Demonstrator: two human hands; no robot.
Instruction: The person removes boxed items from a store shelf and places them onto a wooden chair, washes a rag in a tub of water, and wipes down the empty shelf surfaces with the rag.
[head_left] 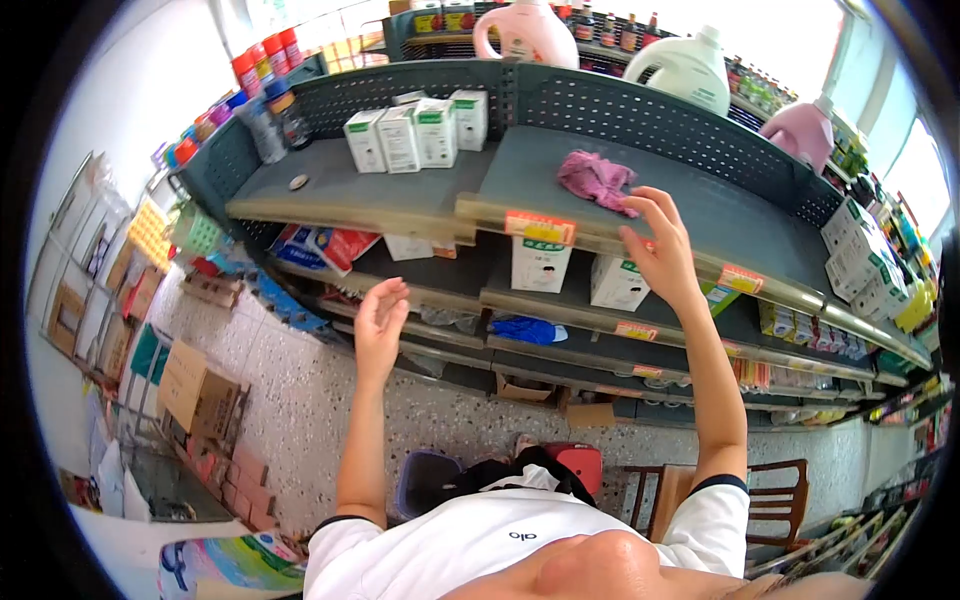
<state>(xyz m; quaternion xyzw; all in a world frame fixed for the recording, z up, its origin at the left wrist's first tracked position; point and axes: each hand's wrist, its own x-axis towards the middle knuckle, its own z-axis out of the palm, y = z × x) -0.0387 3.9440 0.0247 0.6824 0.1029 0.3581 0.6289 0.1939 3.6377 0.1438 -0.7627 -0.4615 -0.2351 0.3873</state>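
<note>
A crumpled pink cloth (597, 181) lies on the grey top shelf (690, 215). My right hand (660, 243) is raised at the shelf's front edge, its fingertips right by the cloth's right end, fingers apart. Lower and to the left, my left hand (381, 312) hovers in front of the second shelf, fingers loosely curled and spread a little, with nothing in it. White boxes with green print (418, 136) stand grouped on the left part of the top shelf. Below the cloth, another white box (540, 264) stands on the second shelf behind an orange price tag (540, 226).
Large detergent jugs (527, 34) stand along the top of the perforated back panel. More white boxes (866, 262) sit at the shelf's right end. A wooden chair (780, 497), a blue bin (425, 482) and a red stool (574, 466) are close to my body. Cardboard boxes (200, 390) stand left.
</note>
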